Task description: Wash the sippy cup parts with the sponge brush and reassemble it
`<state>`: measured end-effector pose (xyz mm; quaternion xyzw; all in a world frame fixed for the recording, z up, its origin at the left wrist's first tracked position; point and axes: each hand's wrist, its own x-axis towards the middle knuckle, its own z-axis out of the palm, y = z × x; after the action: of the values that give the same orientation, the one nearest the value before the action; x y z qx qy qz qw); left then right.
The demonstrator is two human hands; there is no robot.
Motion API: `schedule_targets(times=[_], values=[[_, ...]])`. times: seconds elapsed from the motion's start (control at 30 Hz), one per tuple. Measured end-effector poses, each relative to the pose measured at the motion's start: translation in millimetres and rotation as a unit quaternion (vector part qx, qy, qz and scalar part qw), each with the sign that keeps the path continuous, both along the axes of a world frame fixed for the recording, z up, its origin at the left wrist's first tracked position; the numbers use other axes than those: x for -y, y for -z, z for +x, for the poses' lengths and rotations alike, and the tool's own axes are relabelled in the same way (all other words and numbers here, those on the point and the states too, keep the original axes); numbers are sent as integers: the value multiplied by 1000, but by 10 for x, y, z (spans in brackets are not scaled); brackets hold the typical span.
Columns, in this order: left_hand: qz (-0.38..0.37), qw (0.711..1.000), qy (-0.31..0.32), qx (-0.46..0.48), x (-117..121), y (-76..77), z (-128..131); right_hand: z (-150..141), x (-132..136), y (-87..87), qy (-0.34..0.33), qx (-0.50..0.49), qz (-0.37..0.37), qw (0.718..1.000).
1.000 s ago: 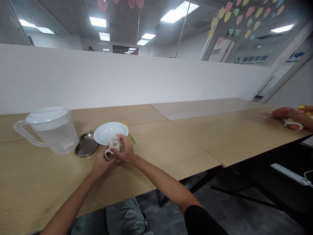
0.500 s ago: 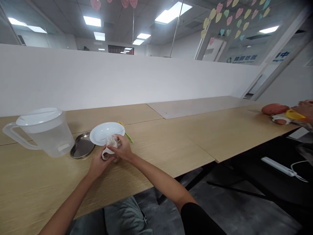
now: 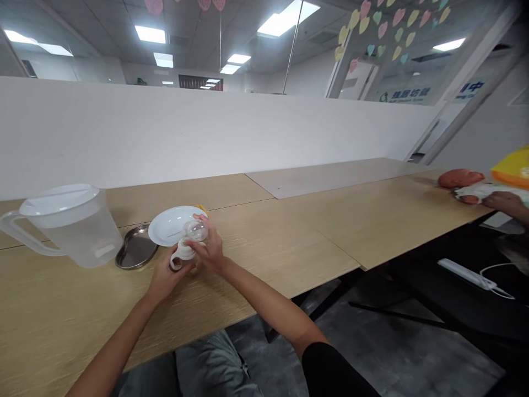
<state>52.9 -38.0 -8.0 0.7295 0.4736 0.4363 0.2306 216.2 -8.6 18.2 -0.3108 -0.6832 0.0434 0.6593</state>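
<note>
My left hand is wrapped round a baby bottle with a white collar and a white side handle. The bottle is upright, low over the table or standing on it; I cannot tell which. A clear domed cap is in the fingers of my right hand, tilted just above the bottle's top. Right behind them is a white bowl, with the yellow end of a thin stick showing past its rim. Left of the bowl lies a kidney-shaped metal tray.
A lidded clear plastic pitcher stands at the left. At the far right, another person's hand is by a doll-like figure and a yellow item. A white wall runs behind the table.
The clear cap has come off the bottle's top and tilted right in my right hand. My view has turned slightly right. The other person has raised the yellow item.
</note>
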Motion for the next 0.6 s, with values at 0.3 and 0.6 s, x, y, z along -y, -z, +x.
schedule_targets(times=[0.3,0.6], values=[[-20,1000,11,19,14,-1,19,137,-377,-13,38,-220,-90,971],[2,1000,1,0,36,-51,31,140,-477,118,30,-168,-126,977]])
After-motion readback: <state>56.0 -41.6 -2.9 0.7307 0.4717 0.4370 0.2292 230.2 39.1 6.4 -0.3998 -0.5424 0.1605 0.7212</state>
